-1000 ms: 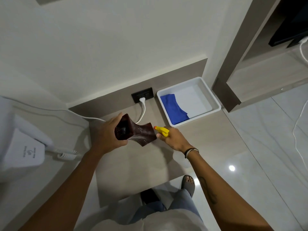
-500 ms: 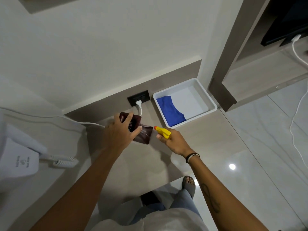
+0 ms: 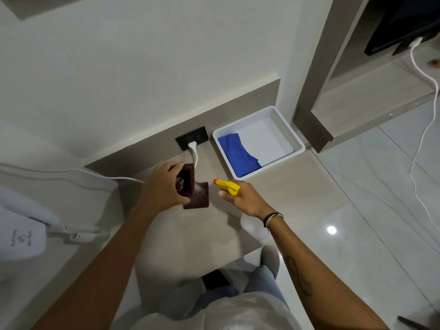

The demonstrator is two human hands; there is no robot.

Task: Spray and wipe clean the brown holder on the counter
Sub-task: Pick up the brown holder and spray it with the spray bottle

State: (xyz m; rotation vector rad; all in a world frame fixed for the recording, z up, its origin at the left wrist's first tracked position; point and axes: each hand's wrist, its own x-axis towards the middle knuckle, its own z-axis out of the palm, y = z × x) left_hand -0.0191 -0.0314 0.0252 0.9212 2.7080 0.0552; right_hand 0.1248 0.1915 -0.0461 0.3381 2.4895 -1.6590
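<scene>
The brown holder (image 3: 195, 194) is a dark reddish-brown piece with a square base, held over the beige counter (image 3: 190, 234). My left hand (image 3: 160, 186) grips it from the left side, fingers wrapped over its top. Just to its right, my right hand (image 3: 240, 197) is closed around a spray bottle with a yellow head and orange nozzle (image 3: 226, 185). The nozzle points left at the holder from a short gap. The bottle's pale body (image 3: 250, 226) shows below my wrist. A blue cloth (image 3: 238, 154) lies in a white tray (image 3: 297, 142) at the back right.
A black wall socket (image 3: 191, 138) with a white plug and cable (image 3: 195, 154) sits right behind the holder. A white wall-mounted appliance with a coiled cord (image 3: 21, 239) is at the left. The counter ends at the right, with tiled floor (image 3: 357, 222) below.
My left hand has turned the holder from lying sideways to a more upright tilt. My right hand with the spray bottle has stayed close beside it.
</scene>
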